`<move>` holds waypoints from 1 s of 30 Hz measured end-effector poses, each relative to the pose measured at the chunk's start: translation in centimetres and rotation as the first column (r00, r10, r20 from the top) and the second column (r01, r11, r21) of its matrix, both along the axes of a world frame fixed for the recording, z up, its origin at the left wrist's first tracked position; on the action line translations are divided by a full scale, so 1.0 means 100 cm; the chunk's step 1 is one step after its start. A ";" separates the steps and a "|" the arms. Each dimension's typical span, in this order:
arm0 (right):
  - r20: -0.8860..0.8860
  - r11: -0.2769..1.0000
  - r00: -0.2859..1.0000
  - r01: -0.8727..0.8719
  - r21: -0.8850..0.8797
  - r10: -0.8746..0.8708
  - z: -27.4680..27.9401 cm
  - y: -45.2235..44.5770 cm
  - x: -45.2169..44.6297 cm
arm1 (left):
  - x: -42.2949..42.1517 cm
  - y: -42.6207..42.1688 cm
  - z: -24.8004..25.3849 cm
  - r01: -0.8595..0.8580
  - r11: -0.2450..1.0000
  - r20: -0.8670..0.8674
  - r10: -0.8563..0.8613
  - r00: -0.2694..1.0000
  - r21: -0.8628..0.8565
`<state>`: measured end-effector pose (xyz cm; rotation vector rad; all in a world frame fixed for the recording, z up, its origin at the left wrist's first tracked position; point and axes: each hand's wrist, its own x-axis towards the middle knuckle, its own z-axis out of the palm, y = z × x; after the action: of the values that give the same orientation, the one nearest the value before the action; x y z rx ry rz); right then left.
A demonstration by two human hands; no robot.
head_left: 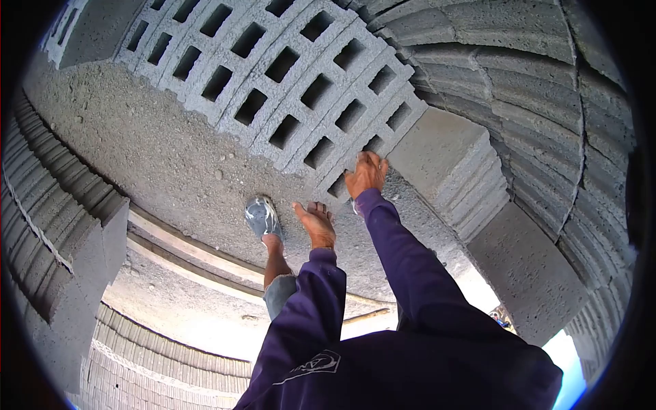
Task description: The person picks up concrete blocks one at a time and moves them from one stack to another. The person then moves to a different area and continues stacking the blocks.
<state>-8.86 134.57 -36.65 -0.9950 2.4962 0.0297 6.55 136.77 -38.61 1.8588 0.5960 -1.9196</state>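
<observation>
A row of grey hollow concrete blocks stands on the ground with the holes facing up. At its near end, my right hand is bent over the last hollow concrete block, its fingers curled at the wall between two holes; their tips are partly hidden. My left hand is open, fingers apart and holding nothing, above the ground just short of that same block. Both arms wear dark purple sleeves.
Stacked concrete blocks rise on the right, beside a tall curved-looking stack tied with cord. More stacks stand at left. Gravelly ground and long wooden strips lie near my shod foot.
</observation>
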 end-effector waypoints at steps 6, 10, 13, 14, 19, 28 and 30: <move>0.002 0.997 1.000 -0.031 0.075 0.031 0.002 -0.004 -0.005 | -0.025 -0.009 0.002 0.140 0.922 0.044 -0.133 0.990 -0.362; -0.063 0.999 0.997 -0.053 0.003 0.053 0.005 -0.008 -0.023 | -0.046 -0.015 0.011 0.154 0.903 0.049 -0.147 0.988 -0.401; -0.053 0.999 0.998 -0.038 0.008 0.039 0.002 -0.014 -0.037 | -0.055 -0.014 -0.002 0.176 0.915 0.011 -0.184 0.983 -0.362; -0.047 0.999 0.998 -0.030 0.012 0.030 0.003 -0.012 -0.037 | -0.054 -0.011 -0.008 0.186 0.915 0.016 -0.193 0.981 -0.357; 0.038 0.993 0.998 -0.058 0.102 0.054 0.061 -0.014 -0.037 | -0.038 -0.028 0.010 0.337 0.913 -0.062 -0.359 0.931 -0.228; -0.297 0.979 0.939 0.128 -0.159 -0.171 0.198 0.040 -0.189 | 0.035 -0.014 0.087 0.726 0.663 0.043 -0.733 0.679 -0.183; -0.314 0.996 0.946 0.071 -0.052 -0.083 0.165 0.045 -0.210 | 0.017 -0.007 0.103 0.721 0.655 0.010 -0.739 0.674 -0.224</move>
<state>-29.86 139.11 -20.13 -0.9720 2.8361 0.1250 8.28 136.07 -28.29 2.0561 -0.4411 -2.4203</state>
